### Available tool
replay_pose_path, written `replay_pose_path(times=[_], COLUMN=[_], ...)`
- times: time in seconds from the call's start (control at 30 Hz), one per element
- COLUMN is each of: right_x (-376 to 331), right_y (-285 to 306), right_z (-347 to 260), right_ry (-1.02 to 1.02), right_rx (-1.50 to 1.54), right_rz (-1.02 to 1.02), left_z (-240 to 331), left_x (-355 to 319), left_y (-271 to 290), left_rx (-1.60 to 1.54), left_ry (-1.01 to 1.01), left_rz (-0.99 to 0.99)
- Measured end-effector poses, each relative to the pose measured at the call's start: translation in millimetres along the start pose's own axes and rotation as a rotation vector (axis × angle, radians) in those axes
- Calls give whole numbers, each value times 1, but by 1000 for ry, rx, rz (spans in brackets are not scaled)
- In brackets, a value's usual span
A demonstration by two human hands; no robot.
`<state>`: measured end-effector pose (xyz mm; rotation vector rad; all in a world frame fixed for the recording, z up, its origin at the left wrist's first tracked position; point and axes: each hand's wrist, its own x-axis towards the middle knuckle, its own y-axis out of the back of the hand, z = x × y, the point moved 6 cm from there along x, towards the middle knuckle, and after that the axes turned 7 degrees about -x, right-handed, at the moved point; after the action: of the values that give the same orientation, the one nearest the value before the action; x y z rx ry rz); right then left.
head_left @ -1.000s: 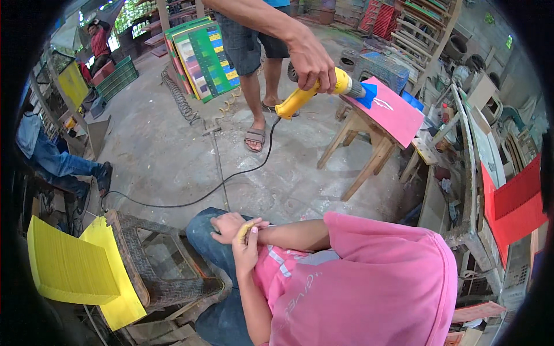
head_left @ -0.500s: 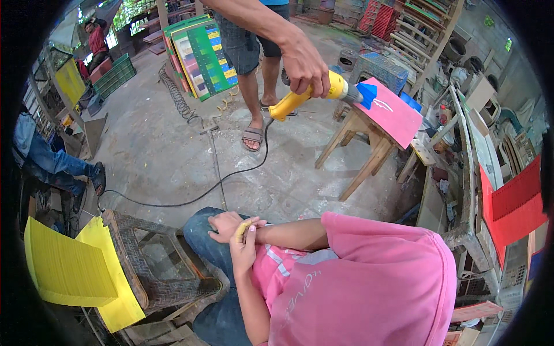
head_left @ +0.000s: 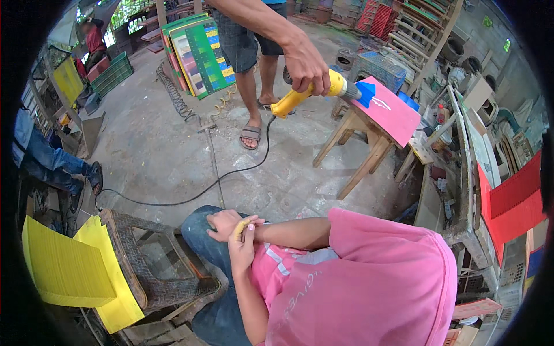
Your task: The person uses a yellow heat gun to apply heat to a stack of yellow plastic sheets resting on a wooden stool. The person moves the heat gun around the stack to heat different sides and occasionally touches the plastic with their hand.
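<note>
Over the jeans knee [head_left: 199, 233], left hand [head_left: 242, 252] pinches tight on a small yellow piece [head_left: 239, 229], beside right hand [head_left: 223, 224], grip unclear. Best keep wrists braced, pinch steady.

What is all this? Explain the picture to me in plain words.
It is one picture from a wide camera on a seated person's head, looking down, so edges bend. The pink shirt and jeans are that person's own. Their left hand pinches a small yellow piece; the right hand rests on the knee. Above, another person's hand points a yellow corded tool at a pink board on a wooden stool. Yellow sheets lie at left.
</note>
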<state>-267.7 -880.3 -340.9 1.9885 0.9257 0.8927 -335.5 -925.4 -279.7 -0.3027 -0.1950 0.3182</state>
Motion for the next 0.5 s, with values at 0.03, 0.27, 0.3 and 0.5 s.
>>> replay_pose_path(times=[0.03,0.27,0.3,0.5], right_x=[1,-2,-2,-2], right_y=[0,2,2,5], right_z=[0,-1,-1,-4], right_ry=[-13,-6,-13,-22], right_rx=[1,24,23,25], right_rz=[-32,-4,-11,-45], left_z=[1,2,1,-2], left_x=[0,1,0,0], left_y=[0,-1,-1,0], left_rx=[-2,39,27,22], left_ry=[-1,7,2,10], left_rz=[-1,0,4,22])
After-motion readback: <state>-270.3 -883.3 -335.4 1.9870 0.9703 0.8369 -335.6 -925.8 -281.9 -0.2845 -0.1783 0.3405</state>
